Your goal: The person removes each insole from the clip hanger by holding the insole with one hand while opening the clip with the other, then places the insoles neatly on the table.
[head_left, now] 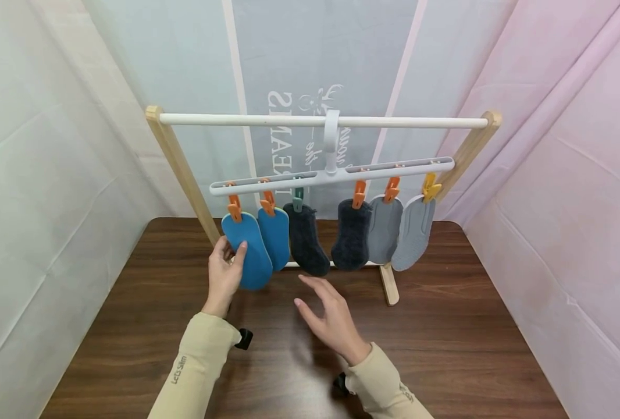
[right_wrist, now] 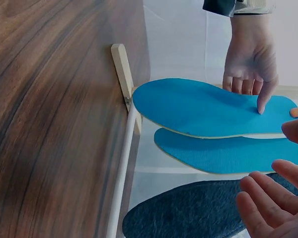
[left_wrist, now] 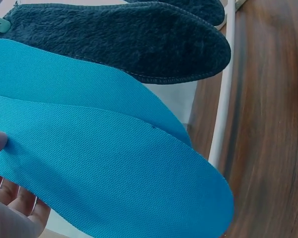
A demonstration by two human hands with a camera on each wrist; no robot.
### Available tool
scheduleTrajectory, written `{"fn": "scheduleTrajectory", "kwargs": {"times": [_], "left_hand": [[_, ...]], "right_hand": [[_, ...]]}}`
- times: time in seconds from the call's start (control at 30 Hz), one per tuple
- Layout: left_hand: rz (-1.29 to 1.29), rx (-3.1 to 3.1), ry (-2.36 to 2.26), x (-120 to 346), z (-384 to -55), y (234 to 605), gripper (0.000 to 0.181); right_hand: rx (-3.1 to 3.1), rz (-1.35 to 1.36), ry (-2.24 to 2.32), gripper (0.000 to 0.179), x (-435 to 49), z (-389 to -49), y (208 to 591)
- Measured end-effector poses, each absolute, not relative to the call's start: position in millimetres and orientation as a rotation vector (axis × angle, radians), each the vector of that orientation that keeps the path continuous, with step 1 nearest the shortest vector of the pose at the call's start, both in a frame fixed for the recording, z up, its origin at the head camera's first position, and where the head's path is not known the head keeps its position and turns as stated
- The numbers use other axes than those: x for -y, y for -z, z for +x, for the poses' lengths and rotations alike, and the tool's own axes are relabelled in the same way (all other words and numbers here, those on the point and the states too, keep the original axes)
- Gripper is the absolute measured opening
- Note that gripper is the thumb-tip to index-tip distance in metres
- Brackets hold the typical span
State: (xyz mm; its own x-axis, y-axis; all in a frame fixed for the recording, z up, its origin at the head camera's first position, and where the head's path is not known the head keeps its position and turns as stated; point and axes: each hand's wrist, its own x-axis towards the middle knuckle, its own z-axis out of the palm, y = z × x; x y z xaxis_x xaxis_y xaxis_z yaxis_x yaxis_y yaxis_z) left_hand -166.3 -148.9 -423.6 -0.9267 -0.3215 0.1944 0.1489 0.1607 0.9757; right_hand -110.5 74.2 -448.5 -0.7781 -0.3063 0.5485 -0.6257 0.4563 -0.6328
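Observation:
My left hand (head_left: pixel 224 274) pinches the outer blue insole (head_left: pixel 251 253) at its left edge, thumb on the front and fingers behind. An orange clip (head_left: pixel 234 208) holds that insole's top to the grey hanger (head_left: pixel 289 183). Beside it hangs a second blue insole (head_left: pixel 275 238) from another orange clip (head_left: pixel 267 202). My right hand (head_left: pixel 333 320) hovers below the dark insoles, fingers spread and holding nothing. In the right wrist view, the outer blue insole (right_wrist: pixel 203 109) shows my left thumb pressed on its face. The left wrist view shows the same insole (left_wrist: pixel 104 163) close up.
Two dark fuzzy insoles (head_left: pixel 306 241) (head_left: pixel 352 238) and two grey insoles (head_left: pixel 384 233) (head_left: pixel 414 235) hang from the hanger's other clips. The hanger hooks over a white rod (head_left: pixel 404 122) on a wooden stand (head_left: pixel 184 169). Beneath lies a brown wooden table (head_left: pixel 446 331); pale curtains surround it.

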Motion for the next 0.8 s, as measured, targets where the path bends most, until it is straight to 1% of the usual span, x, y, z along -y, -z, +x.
{"fn": "scheduleTrajectory", "kwargs": {"times": [0.33, 0.8], "left_hand": [[0.162, 2.067, 1.834, 140.3, -158.2, 419.3, 0.035], [0.123, 2.040, 1.858, 134.4, -149.7, 415.9, 0.039]], "right_hand": [[2.314, 0.856, -1.266, 0.045, -72.0, -111.1, 436.9], [2.339, 0.829, -1.420, 0.045, -61.5, -118.3, 409.4]]}}
